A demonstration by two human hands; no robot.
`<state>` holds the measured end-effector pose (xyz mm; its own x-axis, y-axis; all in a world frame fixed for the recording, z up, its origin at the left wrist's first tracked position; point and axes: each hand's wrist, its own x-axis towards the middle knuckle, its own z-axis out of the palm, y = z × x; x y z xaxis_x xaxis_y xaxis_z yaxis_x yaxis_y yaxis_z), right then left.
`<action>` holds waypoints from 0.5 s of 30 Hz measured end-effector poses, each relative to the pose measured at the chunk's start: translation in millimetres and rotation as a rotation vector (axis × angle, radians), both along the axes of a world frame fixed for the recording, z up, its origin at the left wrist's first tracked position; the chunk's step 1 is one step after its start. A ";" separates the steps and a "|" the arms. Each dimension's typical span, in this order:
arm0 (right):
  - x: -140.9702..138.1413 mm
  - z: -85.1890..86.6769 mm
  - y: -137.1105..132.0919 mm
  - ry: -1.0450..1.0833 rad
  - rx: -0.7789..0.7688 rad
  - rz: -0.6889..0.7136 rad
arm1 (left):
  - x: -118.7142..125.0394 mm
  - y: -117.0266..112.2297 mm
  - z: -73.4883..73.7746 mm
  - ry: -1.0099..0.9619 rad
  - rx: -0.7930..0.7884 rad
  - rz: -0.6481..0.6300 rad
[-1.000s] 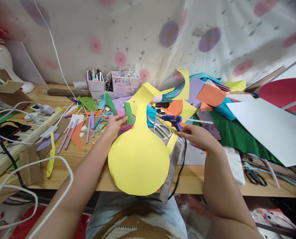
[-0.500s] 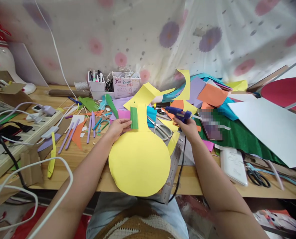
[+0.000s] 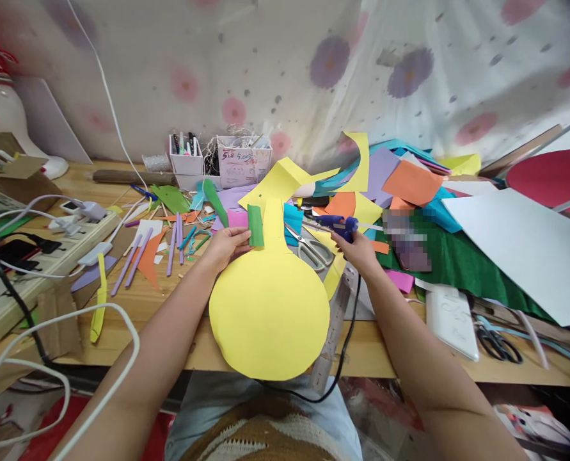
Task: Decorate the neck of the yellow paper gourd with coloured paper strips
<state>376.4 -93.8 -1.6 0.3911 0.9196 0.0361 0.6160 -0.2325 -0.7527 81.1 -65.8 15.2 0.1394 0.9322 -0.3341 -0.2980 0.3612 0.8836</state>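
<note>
Pinches a short green paper strip (image 3: 255,225) upright in the left hand (image 3: 227,246), thumb and fingers closed on its near left edge. Holds it just left of the narrow neck of a big round yellow paper cutout (image 3: 269,314), touching that neck, mid-way along the wooden table (image 3: 135,301), with the cutout's round body overhanging the near edge.

Grips a blue hot glue gun (image 3: 338,223) in the right hand (image 3: 360,251), fingers wrapped round the handle, nozzle pointing left toward the neck but apart from it.

Has grey-handled scissors (image 3: 312,248) lying between the two well-parted hands, a metal ruler (image 3: 331,333) along the cutout's right side, a black cord (image 3: 349,333) trailing over the near edge, and purple paper sticks (image 3: 135,259) to the left.
</note>
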 end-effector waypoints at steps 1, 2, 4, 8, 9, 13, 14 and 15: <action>3.4 -3.8 -1.2 -0.075 -0.047 0.001 | 0.7 -0.1 0.1 0.006 -0.003 0.008; 4.8 -6.3 -2.6 -0.143 -0.080 0.002 | 1.4 -0.3 0.2 0.013 -0.004 0.015; 3.6 -8.0 -5.5 -0.236 -0.113 0.010 | 2.2 -0.8 0.8 0.022 -0.002 0.024; 3.6 1.0 -13.3 -0.253 -0.163 0.110 | 2.1 -2.0 3.8 0.025 0.003 0.033; 7.3 5.1 -16.7 -0.225 -0.168 0.156 | 1.8 -2.2 4.5 0.025 0.003 0.036; 39.4 26.4 -38.8 -0.023 -0.093 0.180 | 0.5 -2.3 6.6 0.032 0.012 0.043; 51.0 32.9 -46.3 -0.005 -0.069 0.112 | 0.3 -2.2 6.9 0.035 0.020 0.046; 64.1 39.7 -54.6 -0.004 -0.034 0.033 | 0.2 -2.2 7.2 0.037 0.026 0.053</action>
<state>440.5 -148.4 38.1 0.3603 0.9328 0.0062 0.6268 -0.2372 -0.7422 81.3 -68.0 22.4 0.0776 0.9463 -0.3138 -0.2829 0.3228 0.9032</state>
